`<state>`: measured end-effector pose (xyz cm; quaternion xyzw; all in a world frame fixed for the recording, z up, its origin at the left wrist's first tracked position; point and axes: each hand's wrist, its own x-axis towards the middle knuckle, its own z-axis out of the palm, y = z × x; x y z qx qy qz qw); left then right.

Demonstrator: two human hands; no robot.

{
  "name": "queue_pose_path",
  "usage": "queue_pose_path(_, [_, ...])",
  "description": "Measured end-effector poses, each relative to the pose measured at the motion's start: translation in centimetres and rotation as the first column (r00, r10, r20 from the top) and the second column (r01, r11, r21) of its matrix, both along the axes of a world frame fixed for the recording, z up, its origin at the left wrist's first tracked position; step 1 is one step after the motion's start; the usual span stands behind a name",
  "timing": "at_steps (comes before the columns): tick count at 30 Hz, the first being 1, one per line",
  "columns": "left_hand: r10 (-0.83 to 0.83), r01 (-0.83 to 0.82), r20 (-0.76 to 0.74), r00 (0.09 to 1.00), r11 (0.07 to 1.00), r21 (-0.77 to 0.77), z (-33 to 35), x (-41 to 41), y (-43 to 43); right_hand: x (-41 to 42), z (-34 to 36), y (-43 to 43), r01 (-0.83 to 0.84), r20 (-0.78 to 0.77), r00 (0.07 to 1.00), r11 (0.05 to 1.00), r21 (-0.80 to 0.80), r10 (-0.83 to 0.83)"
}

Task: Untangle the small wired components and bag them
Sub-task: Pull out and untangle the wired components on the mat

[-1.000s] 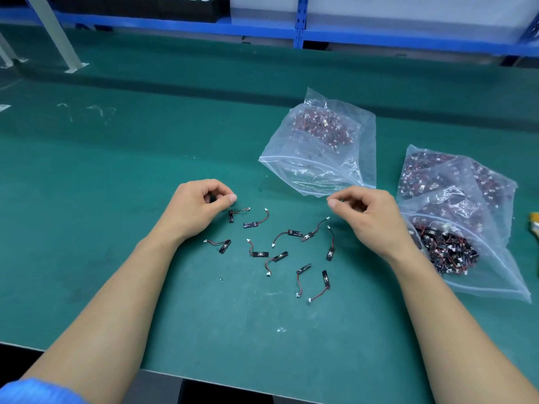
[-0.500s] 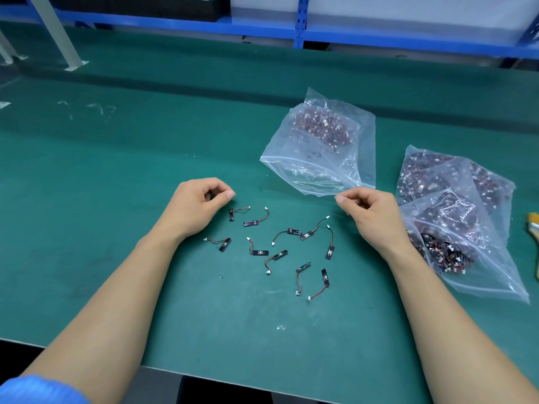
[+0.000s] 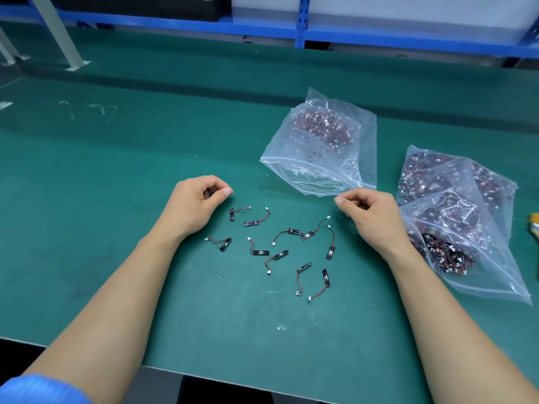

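Observation:
Several small black boards with red and black wires and white plugs [image 3: 259, 252] lie spread apart on the green mat between my hands. My left hand [image 3: 198, 202] rests at their upper left with its fingers curled and the thumb against the index finger; I see nothing in it. My right hand [image 3: 370, 217] is curled the same way at their upper right, just below the near edge of a clear zip bag [image 3: 320, 170]. That bag lies with its mouth toward me and holds a clump of components at its far end.
Two more clear bags [image 3: 466, 243], packed with tangled components, overlap at the right beside my right wrist. A yellow-handled tool [image 3: 535, 225] pokes in at the right edge. The mat's front edge [image 3: 233, 377] runs below my forearms. Blue shelving [image 3: 300, 33] lines the back.
My right hand has shifted slightly right, closer to the middle bag's near corner. My left hand has stayed in place, and the loose components have not moved.

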<state>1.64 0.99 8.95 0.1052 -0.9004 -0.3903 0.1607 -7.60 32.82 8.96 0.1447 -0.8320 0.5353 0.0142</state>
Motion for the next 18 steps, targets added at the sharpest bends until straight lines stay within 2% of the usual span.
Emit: queue_pose_path(18, [-0.005,0.005,0.02,1.0,1.0,0.007,-0.03,-0.02,-0.06,-0.15,-0.2,0.07,-0.001,0.011,1.0,1.0,0.013,0.001])
